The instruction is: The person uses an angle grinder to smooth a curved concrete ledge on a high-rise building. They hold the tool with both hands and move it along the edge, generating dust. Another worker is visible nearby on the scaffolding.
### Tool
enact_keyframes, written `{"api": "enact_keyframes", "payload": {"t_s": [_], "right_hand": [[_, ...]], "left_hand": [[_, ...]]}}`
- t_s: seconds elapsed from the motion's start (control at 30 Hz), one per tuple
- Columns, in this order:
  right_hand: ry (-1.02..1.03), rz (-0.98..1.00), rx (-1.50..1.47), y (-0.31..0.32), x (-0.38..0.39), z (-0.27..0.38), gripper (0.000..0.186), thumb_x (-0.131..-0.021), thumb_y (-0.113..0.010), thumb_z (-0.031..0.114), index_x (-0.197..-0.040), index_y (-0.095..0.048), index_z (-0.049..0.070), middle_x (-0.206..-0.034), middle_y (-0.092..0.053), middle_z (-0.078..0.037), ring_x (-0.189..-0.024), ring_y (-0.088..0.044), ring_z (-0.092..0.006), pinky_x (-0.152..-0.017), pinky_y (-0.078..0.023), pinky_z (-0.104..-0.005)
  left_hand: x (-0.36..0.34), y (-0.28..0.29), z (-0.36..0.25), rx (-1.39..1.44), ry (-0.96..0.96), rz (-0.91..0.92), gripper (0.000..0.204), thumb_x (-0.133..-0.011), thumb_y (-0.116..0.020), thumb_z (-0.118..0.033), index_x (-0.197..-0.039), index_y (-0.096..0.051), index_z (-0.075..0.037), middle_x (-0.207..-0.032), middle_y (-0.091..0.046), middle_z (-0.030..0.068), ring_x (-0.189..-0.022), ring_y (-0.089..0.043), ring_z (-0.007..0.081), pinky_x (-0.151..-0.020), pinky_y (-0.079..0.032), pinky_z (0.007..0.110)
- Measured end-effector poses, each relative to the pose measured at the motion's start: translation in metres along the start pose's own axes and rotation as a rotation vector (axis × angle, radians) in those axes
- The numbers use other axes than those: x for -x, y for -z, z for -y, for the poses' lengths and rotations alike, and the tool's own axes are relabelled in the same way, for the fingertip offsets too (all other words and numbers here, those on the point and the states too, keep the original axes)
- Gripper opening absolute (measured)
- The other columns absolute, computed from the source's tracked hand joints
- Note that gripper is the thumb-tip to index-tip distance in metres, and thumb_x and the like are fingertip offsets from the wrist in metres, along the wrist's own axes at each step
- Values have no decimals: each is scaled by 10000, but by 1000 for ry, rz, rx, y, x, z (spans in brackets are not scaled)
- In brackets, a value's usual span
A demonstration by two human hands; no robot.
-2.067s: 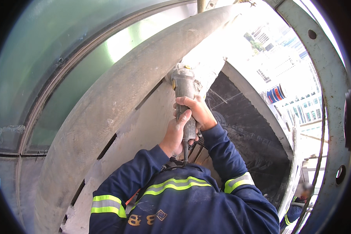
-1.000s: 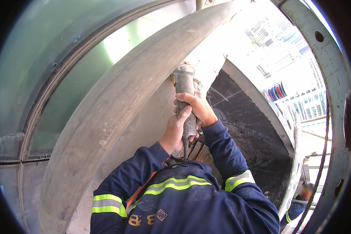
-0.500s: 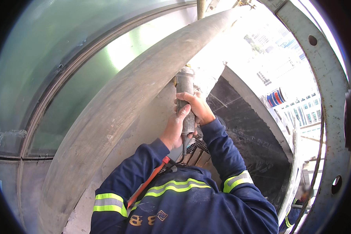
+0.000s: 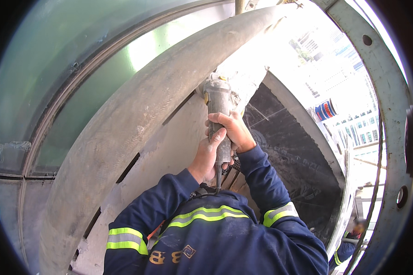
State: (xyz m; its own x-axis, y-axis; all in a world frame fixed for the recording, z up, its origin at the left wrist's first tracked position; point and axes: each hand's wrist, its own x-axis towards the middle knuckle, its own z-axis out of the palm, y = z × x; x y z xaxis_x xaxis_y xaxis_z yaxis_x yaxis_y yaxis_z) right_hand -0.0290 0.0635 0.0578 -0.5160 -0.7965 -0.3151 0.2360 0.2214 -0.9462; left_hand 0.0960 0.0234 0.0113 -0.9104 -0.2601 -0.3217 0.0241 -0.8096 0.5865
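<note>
Both my hands are wrapped round the body of a dusty grey angle grinder (image 4: 218,101), which points away from me. My right hand (image 4: 236,132) grips the middle of its body. Lower down, my left hand (image 4: 205,158) holds the rear end, where a dark cord (image 4: 218,178) leaves the tool. The grinder's head lies close to the lower edge of a large curved grey beam (image 4: 142,110); its disc is hidden, and I cannot tell whether it touches the surface. Beneath the beam is a pale panel (image 4: 170,146).
Glass panes (image 4: 89,117) with a brown frame stand on the left. To the right are a dark panel (image 4: 284,160), a blue and red can (image 4: 325,110) and a metal upright with holes (image 4: 391,133). Another person (image 4: 346,247) is at lower right. A twisted rope (image 4: 377,178) hangs beside the upright.
The grinder's head shows more fully than before. Dark gaps along the beam's lower edge have come into view. The orange strip by my left arm is now mostly hidden. Both hands keep their grip.
</note>
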Motion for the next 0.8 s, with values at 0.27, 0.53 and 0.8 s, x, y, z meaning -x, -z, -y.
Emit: {"api": "enact_keyframes", "payload": {"t_s": [0.27, 0.53, 0.8], "right_hand": [[14, 4, 37, -1, 0, -3, 303, -872, -651, 180, -1042, -642, -71, -892, -691, -152, -733, -696, -221, -635, -583, -354], [20, -21, -2, 1, -7, 0, 281, -858, -665, 154, -1000, -671, -89, -859, -676, -159, -730, -700, -230, -636, -563, -355], [-10, -34, -23, 7, -20, 8, 278, -848, -685, 165, -978, -654, -80, -854, -675, -154, -696, -682, -221, -610, -558, -354]], "left_hand": [[5, -1, -2, 0, 6, -22, 505, -968, -596, -569, -1030, -586, -68, -750, -617, 81, -522, -610, 190, -433, -464, 297], [-5, 0, -8, -6, 21, -2, 509, -970, -591, -569, -1019, -603, -62, -736, -618, 81, -543, -617, 191, -448, -475, 306], [-21, -2, -12, 2, 20, -2, 512, -971, -585, -574, -998, -612, -63, -739, -616, 86, -540, -616, 188, -446, -472, 302]]}}
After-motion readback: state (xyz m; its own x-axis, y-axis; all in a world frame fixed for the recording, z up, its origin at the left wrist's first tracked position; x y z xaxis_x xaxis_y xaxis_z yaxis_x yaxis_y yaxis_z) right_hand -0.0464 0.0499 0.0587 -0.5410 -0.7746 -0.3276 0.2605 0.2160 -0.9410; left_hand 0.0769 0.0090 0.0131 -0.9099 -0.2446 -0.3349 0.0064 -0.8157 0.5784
